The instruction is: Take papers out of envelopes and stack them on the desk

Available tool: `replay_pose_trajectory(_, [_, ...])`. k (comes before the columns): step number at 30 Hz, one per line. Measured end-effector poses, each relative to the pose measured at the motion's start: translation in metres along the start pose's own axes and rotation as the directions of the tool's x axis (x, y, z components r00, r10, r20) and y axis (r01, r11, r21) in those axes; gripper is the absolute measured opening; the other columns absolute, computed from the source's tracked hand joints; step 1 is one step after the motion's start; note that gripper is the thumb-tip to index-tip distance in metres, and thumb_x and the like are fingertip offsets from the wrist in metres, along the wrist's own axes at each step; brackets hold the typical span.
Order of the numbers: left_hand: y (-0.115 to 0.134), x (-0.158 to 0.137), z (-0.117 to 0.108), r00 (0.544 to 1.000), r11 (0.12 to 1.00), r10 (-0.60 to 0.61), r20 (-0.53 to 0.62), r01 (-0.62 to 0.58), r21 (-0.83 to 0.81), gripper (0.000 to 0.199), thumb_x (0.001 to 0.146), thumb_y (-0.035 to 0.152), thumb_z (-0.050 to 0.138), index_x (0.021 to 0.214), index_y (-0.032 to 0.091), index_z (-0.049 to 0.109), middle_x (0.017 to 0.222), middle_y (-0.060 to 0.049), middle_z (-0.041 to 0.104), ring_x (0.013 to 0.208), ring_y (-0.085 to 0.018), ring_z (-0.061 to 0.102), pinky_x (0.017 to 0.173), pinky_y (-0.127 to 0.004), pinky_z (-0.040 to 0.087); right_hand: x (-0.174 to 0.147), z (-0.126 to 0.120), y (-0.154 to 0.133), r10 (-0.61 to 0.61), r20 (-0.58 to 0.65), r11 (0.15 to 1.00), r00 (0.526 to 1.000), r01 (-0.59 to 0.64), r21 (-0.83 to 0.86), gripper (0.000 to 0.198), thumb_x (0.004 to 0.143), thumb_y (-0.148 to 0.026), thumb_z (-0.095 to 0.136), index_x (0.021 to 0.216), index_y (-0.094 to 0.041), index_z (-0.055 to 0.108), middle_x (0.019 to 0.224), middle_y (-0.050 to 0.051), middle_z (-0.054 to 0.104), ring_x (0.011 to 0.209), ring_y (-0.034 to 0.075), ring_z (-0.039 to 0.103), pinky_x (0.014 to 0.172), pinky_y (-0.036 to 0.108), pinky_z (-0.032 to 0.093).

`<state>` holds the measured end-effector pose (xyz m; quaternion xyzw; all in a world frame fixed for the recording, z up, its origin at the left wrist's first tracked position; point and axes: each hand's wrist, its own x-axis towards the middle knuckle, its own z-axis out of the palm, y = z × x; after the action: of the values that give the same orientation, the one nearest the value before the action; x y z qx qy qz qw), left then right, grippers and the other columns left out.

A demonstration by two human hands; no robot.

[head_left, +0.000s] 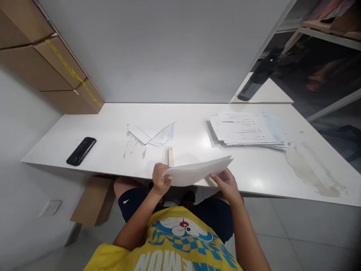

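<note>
Between my two hands I hold a white sheet of paper (pixel 194 172), curved and tilted at the desk's front edge. It may be more than one sheet, as two corners show at its right end. My left hand (pixel 161 180) pinches the left end. At the right end, my right hand (pixel 226 184) grips with the thumb on the near side and the other fingers mostly hidden behind. Just beyond my left hand a narrow cream-coloured bar (pixel 170 156) lies on the desk, its near end hidden. Farther back are some folded printed papers (pixel 158 134).
A stack of printed sheets (pixel 248 130) lies to the right on the white desk (pixel 191 113). A black phone (pixel 81 151) is at the left. Cardboard boxes (pixel 67 75) stand at the back left, a dark bottle (pixel 255 81) at the back right. Another box (pixel 93 199) sits below the desk.
</note>
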<state>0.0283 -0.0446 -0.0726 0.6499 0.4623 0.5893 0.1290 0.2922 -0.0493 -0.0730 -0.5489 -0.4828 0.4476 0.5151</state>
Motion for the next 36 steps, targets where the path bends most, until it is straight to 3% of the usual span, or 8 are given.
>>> replay_pose_trajectory(5, [-0.005,-0.038,0.004,0.920,0.919,-0.384,0.077,0.389,-0.065,0.061,0.067,0.073,0.070,0.094,0.018,0.068,0.085,-0.012,0.070,0.082,-0.026,0.069,0.077,-0.040,0.055,0.000,-0.005,0.016,0.002,0.000,0.999,1.000,-0.002,-0.043,0.034,0.082,-0.049,0.068,0.104,-0.025,0.057,0.103,0.007,0.065,0.100,0.025,0.062,0.091,0.041,0.051])
replay_pose_trajectory(12, [0.007,-0.068,-0.028,0.893,0.895,-0.435,0.117,0.443,-0.055,0.040,0.074,0.060,0.069,0.084,0.022,0.075,0.084,-0.012,0.074,0.084,-0.029,0.070,0.080,-0.041,0.055,-0.026,-0.002,-0.007,0.127,0.168,0.968,0.978,-0.085,-0.238,0.035,0.087,-0.054,0.058,0.106,-0.025,0.061,0.089,0.005,0.068,0.089,0.025,0.062,0.077,0.035,0.053])
replay_pose_trajectory(14, [0.010,-0.079,-0.039,0.805,0.797,-0.580,0.128,0.593,-0.115,0.045,0.075,0.060,0.068,0.093,0.019,0.075,0.090,-0.011,0.075,0.085,-0.028,0.070,0.079,-0.039,0.055,-0.043,-0.003,-0.011,0.217,0.229,0.936,0.949,-0.135,-0.325,0.035,0.088,-0.055,0.055,0.100,-0.023,0.063,0.086,0.004,0.068,0.085,0.025,0.061,0.073,0.034,0.051])
replay_pose_trajectory(18, [0.016,-0.091,-0.050,0.522,0.491,-0.803,0.287,0.853,-0.177,0.056,0.074,0.065,0.067,0.097,0.014,0.072,0.085,-0.009,0.073,0.079,-0.024,0.065,0.070,-0.032,0.051,-0.064,-0.008,-0.008,0.375,0.277,0.877,0.885,-0.243,-0.414,0.043,0.087,-0.058,0.054,0.098,-0.018,0.067,0.092,0.006,0.071,0.089,0.027,0.063,0.075,0.033,0.050])
replay_pose_trajectory(21, [0.020,-0.088,-0.050,0.434,0.415,-0.849,0.302,0.901,-0.126,0.059,0.064,0.072,0.070,0.066,0.013,0.064,0.058,-0.001,0.058,0.058,-0.015,0.051,0.055,-0.025,0.039,-0.065,-0.012,0.002,0.476,0.289,0.861,0.830,-0.374,-0.345,0.052,0.081,-0.063,0.058,0.098,-0.015,0.070,0.094,0.009,0.073,0.089,0.029,0.064,0.073,0.034,0.050])
replay_pose_trajectory(25, [0.026,-0.078,-0.048,0.432,0.419,-0.852,0.296,0.901,-0.112,0.066,0.058,0.077,0.070,0.048,0.017,0.045,0.049,0.004,0.040,0.051,-0.009,0.035,0.050,-0.024,0.027,-0.059,-0.015,0.004,0.546,0.225,0.835,0.807,-0.504,-0.219,0.054,0.072,-0.066,0.067,0.089,-0.015,0.073,0.090,0.008,0.074,0.083,0.028,0.065,0.069,0.034,0.051])
replay_pose_trajectory(34, [0.032,-0.055,-0.039,0.517,0.484,-0.806,0.289,0.856,-0.182,0.044,0.071,0.057,0.071,0.066,0.016,0.057,0.061,0.002,0.055,0.058,-0.012,0.048,0.054,-0.022,0.038,-0.053,-0.007,-0.021,0.589,0.097,0.808,0.803,-0.583,-0.081,0.044,0.064,-0.060,0.075,0.073,-0.017,0.070,0.075,0.006,0.072,0.072,0.023,0.063,0.061,0.030,0.049])
replay_pose_trajectory(36, [0.031,-0.056,-0.040,0.566,0.553,-0.794,0.221,0.824,-0.126,0.038,0.077,0.054,0.067,0.074,0.017,0.061,0.065,0.000,0.059,0.060,-0.013,0.053,0.055,-0.023,0.042,-0.053,-0.008,-0.020,0.593,0.088,0.805,0.801,-0.589,-0.065,0.042,0.066,-0.059,0.075,0.072,-0.018,0.069,0.073,0.006,0.071,0.070,0.022,0.063,0.060,0.029,0.048])
